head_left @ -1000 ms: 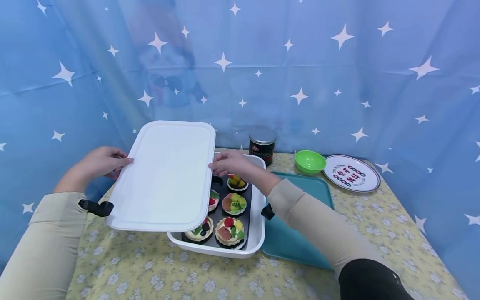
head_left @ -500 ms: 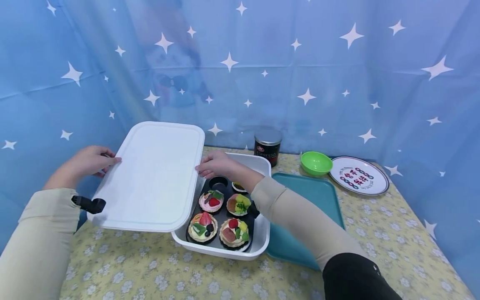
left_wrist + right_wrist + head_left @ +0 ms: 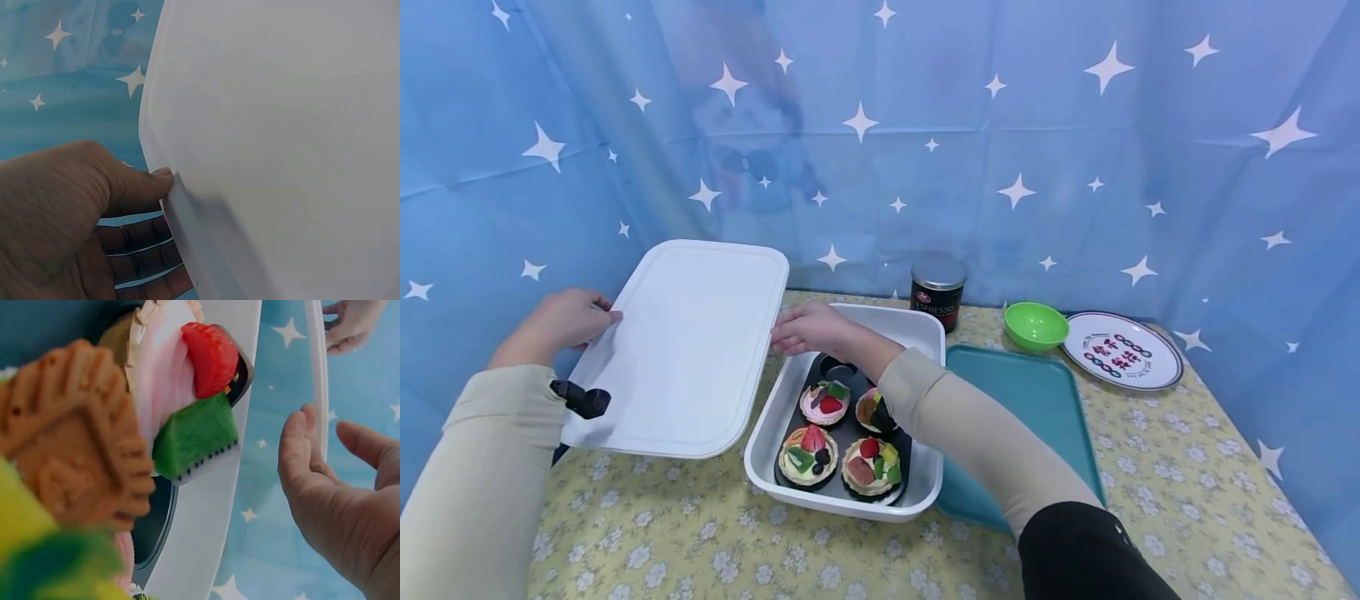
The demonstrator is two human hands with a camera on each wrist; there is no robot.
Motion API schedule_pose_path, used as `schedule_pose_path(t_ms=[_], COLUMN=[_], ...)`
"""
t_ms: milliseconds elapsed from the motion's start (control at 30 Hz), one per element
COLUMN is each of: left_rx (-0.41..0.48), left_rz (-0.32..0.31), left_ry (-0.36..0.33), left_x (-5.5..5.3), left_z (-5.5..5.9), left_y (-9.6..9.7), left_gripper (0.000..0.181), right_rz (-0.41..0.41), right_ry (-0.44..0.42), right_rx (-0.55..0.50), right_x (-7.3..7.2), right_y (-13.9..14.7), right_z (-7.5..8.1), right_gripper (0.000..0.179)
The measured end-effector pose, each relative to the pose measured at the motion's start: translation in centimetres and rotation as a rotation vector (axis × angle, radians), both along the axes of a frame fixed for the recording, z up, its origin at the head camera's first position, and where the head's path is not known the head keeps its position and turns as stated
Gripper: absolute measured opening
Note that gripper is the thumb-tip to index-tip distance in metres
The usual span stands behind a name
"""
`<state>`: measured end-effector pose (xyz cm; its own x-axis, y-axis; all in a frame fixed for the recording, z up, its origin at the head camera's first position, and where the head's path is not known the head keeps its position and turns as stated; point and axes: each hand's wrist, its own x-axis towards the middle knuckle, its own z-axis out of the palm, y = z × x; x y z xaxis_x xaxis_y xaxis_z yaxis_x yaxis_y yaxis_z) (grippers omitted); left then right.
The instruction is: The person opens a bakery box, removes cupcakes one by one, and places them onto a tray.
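Observation:
A white rectangular lid (image 3: pixel 677 346) is held tilted above the table, left of a deep white box (image 3: pixel 842 505). My left hand (image 3: pixel 561 323) pinches the lid's left edge, thumb on its face and fingers behind, as the left wrist view shows. Beside the lid's right edge is my right hand (image 3: pixel 816 329), over the box's back left corner; its fingers lie along the edge and its thumb (image 3: pixel 362 442) stands off it. In the box sits a dark muffin pan (image 3: pixel 846 417) with several fruit tarts (image 3: pixel 807 456). My right forearm hides part of the pan.
A teal tray (image 3: pixel 1022 392) lies right of the box. Behind stand an espresso tin (image 3: pixel 937 296), a green bowl (image 3: pixel 1036 327) and a patterned white plate (image 3: pixel 1122 350). A flowered cloth covers the table (image 3: pixel 760 550); a blue starry curtain (image 3: pixel 880 158) hangs behind it.
The lid has moved left, uncovering more of the box and the tarts. Both hands have moved left with it, and the right thumb now stands off the lid.

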<state>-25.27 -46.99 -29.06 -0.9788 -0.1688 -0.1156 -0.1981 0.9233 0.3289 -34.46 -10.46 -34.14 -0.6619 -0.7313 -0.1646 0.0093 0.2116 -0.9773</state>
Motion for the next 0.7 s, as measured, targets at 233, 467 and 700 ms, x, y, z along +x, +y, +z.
schedule_pose_path(t_ms=[233, 467, 700], left_rx=[-0.045, -0.085, -0.057], left_rz=[0.001, 0.006, 0.038], left_ry=[0.007, 0.022, -0.004], left_x=[-0.7, -1.2, -1.6], left_z=[-1.4, -3.5, -6.7], left_y=[-0.2, 0.5, 0.3], left_gripper=[0.048, 0.041, 0.039], right_rz=[-0.016, 0.000, -0.015], right_ry=[-0.056, -0.090, -0.064], right_rx=[0.016, 0.056, 0.081], right_x=[-0.6, -0.8, -0.7], right_y=[-0.9, -1.1, -0.9], right_z=[-0.8, -1.7, -1.4], right_gripper=[0.029, 0.034, 0.033])
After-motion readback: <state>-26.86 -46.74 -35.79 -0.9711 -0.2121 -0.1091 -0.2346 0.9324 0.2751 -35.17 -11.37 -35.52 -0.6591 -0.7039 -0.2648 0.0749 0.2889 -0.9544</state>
